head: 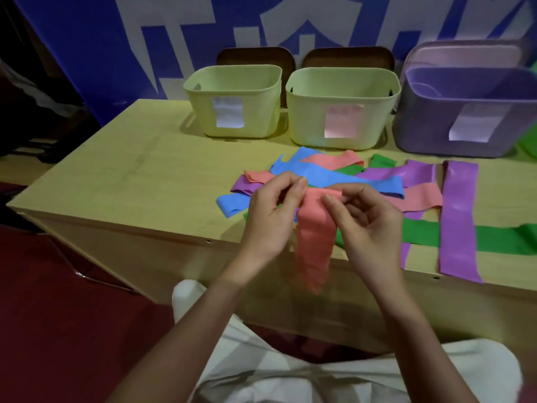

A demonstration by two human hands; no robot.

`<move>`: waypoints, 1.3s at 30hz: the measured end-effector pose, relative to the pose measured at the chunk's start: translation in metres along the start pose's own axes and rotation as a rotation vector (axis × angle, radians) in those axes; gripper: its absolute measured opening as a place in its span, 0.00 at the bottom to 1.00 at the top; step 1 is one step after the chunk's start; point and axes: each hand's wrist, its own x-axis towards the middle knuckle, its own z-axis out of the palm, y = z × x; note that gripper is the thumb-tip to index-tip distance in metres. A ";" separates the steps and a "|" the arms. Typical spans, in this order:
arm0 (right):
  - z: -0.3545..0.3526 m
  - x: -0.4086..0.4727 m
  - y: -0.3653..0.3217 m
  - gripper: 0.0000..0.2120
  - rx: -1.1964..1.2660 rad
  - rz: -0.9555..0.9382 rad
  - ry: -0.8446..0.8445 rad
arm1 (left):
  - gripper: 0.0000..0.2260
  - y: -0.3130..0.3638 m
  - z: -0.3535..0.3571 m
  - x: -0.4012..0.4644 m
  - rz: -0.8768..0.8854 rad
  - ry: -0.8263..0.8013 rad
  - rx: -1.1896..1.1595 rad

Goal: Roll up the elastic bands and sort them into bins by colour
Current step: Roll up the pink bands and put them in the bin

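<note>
A salmon-pink elastic band (315, 242) hangs down in front of the table edge. My left hand (270, 216) pinches its top left corner and my right hand (366, 225) pinches its top right corner, where the top edge is folded over. Behind my hands lies a loose heap of flat bands: blue (325, 175), pink (334, 159), green (453, 238) and purple (459, 216). Along the back stand two pale green bins (232, 82) (343, 85) and a purple bin (470, 85), each with a paper label on its front.
The wooden table (139, 175) ends just below my hands. Two brown lids (255, 53) and a lilac lid (465, 53) lean behind the bins. A green object (530, 146) shows at the right edge. My knees in white cloth (290, 379) are below.
</note>
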 end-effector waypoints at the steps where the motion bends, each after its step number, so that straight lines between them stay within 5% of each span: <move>1: -0.002 0.002 0.000 0.10 -0.011 -0.011 -0.007 | 0.15 0.000 0.002 0.002 -0.008 -0.006 -0.011; 11: -0.021 0.015 0.003 0.00 -0.121 -0.089 -0.016 | 0.16 0.006 0.020 0.013 -0.026 -0.039 0.027; 23: -0.028 0.026 0.002 0.03 -0.193 -0.149 -0.017 | 0.13 0.001 0.027 0.021 0.144 -0.078 0.242; 31: -0.029 0.020 0.011 0.03 -0.092 -0.108 -0.022 | 0.16 -0.002 0.037 0.018 0.055 -0.004 0.070; 35: -0.031 0.022 0.012 0.11 -0.060 -0.143 -0.022 | 0.15 0.002 0.040 0.016 -0.015 -0.027 -0.091; 39: -0.033 0.023 0.012 0.05 -0.138 -0.178 -0.013 | 0.14 0.001 0.043 0.016 -0.079 -0.037 -0.155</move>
